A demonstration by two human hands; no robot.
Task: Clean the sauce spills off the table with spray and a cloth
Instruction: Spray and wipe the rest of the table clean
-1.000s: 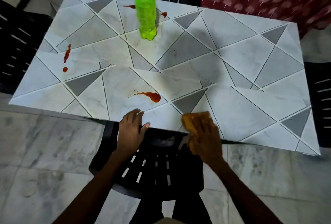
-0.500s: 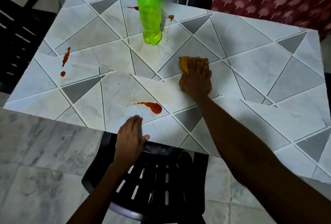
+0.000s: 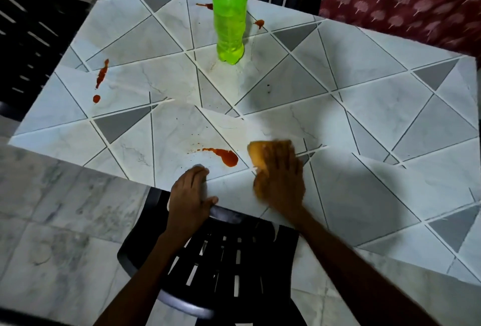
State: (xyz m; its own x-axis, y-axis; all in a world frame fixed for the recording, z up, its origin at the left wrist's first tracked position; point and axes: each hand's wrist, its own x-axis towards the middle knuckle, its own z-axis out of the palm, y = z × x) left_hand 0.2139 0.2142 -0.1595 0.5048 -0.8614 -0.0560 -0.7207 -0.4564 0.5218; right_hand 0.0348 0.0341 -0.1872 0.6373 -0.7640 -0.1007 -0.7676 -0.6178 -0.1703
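Right hand [image 3: 281, 182] presses orange cloth [image 3: 257, 156] flat on worktop [image 3: 364, 117] near the front edge; fingers look straight and together, though blurred. Left hand [image 3: 190, 192] rests on front edge, fingers relaxed, thumb out. Spray bottle [image 3: 229, 26] stands toward far edge. Little looks done: near spill [image 3: 226, 156] beside cloth, left-edge streak [image 3: 101, 75] and far-edge spots [image 3: 204, 5] are unwiped.

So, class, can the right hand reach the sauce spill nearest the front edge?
Probably yes: the right hand, pressing the cloth, lies just right of that spill, only bare table between; the left hand rests below the path.
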